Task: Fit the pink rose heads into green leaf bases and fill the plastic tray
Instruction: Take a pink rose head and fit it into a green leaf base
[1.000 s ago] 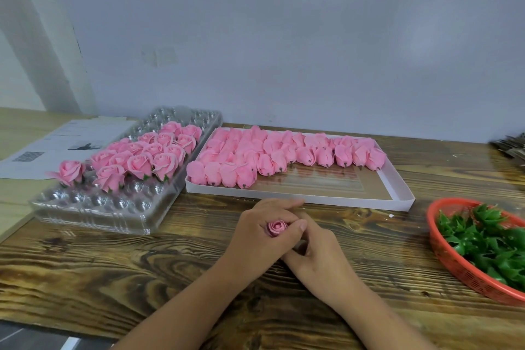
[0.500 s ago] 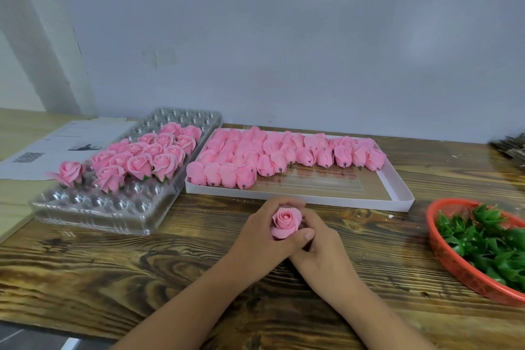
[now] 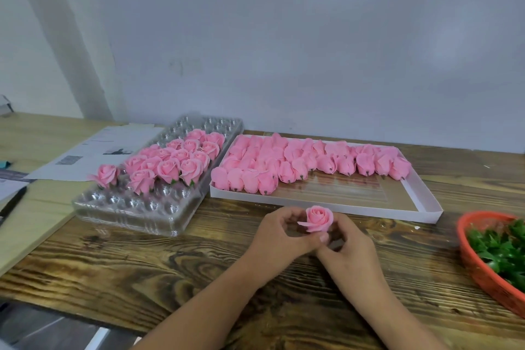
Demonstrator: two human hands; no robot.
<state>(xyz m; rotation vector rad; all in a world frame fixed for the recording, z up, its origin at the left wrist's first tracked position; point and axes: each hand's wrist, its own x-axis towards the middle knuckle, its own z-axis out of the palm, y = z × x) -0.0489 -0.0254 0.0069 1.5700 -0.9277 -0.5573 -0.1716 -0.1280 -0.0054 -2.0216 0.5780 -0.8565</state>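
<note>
A pink rose head (image 3: 318, 218) stands upright above the wooden table, held from below by both hands. My left hand (image 3: 279, 233) curls round its left side and my right hand (image 3: 348, 244) pinches under its base; whatever is under the rose is hidden by my fingers. The clear plastic tray (image 3: 125, 209) at left holds several finished roses (image 3: 170, 166) in its far and middle cells. A white box (image 3: 420, 202) behind my hands holds several bare rose heads (image 3: 284, 163). Green leaf bases (image 3: 502, 247) fill a red basket (image 3: 483, 270) at right.
Printed papers (image 3: 93, 150) lie left of the plastic tray, with a dark pen (image 3: 12, 202) at the far left edge. A pale wall stands just behind the table. One finished rose (image 3: 106, 175) sits on the tray's left edge.
The rose has risen out of my left fist and now stands fully exposed between both hands. My fingers have opened around it and shifted to its base.
</note>
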